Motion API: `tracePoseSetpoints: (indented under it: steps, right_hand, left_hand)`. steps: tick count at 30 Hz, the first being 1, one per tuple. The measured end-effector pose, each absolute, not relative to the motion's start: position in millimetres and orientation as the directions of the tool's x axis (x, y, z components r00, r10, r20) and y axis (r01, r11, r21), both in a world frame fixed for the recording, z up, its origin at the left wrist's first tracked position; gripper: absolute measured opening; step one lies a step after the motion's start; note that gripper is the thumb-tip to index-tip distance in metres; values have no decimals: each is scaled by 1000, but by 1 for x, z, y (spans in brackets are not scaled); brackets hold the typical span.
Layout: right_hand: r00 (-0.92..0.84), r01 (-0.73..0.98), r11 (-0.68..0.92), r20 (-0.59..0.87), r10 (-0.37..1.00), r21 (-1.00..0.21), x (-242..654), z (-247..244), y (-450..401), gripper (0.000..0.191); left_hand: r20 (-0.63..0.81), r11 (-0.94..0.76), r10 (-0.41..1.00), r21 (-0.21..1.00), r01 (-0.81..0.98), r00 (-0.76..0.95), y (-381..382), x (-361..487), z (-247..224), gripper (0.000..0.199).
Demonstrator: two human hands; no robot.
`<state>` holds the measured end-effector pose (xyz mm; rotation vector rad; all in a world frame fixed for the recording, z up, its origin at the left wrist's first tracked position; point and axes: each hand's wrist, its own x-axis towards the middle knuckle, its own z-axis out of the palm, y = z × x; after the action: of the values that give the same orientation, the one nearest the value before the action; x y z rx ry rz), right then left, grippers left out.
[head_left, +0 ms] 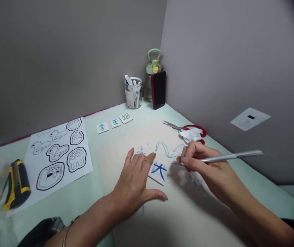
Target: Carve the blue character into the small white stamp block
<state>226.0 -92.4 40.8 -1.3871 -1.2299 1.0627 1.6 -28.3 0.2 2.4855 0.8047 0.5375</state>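
Observation:
A small white square block point(154, 171) marked with a dark blue character lies on the pale work sheet point(134, 230). My left hand point(134, 180) is beside it, thumb and fingers spread apart, with the fingers at its upper left edge; whether they press on it I cannot tell. In my right hand point(200, 157) a slim silver pen-like craft knife point(229, 156) is pinched between thumb and fingers. Its thin tip points left, just right of the block. Light blue lines and dark blue smudges mark the sheet around the block.
Three small character tiles point(115, 122) lie farther back. At left are a sheet of outline drawings point(59, 151) and a yellow-black utility knife point(17, 185). Red-handled scissors point(185, 127) with crumpled tissue point(190, 134), a jar of pens point(133, 93), a bottle point(149, 82) and a phone point(159, 90) stand behind.

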Motion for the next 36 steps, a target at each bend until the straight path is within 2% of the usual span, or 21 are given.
tracePoseSetpoints:
  steps: [4, 11, 15, 21, 27, 36]
  right_hand:
    - [169, 126, -68, -46, 985, -990, 217, 40, -102, 24]
    - [120, 250, -108, -80, 990, -962, 201, 34, -102, 28]
    - [60, 273, -80, -66, 996, -959, 201, 27, -99, 28]
    - [-7, 413, -45, -53, 999, -910, 206, 18, -94, 22]
    - [-30, 430, -40, -59, 998, -902, 207, 17, -93, 23]
    - [-16, 446, -78, -95, 995, -891, 206, 12, -93, 25]
  left_hand:
    - [158, -675, 633, 591, 441, 757, -29, 0, 7, 95]
    - [134, -587, 608, 739, 330, 783, -19, -5, -4, 89]
    - [141, -591, 601, 741, 319, 787, -16, -4, -7, 79]
    - [98, -596, 595, 719, 356, 797, -12, -2, -5, 71]
    - [86, -603, 597, 704, 375, 798, -12, -2, -7, 73]
    - [87, -606, 591, 705, 370, 802, -11, -2, -8, 64]
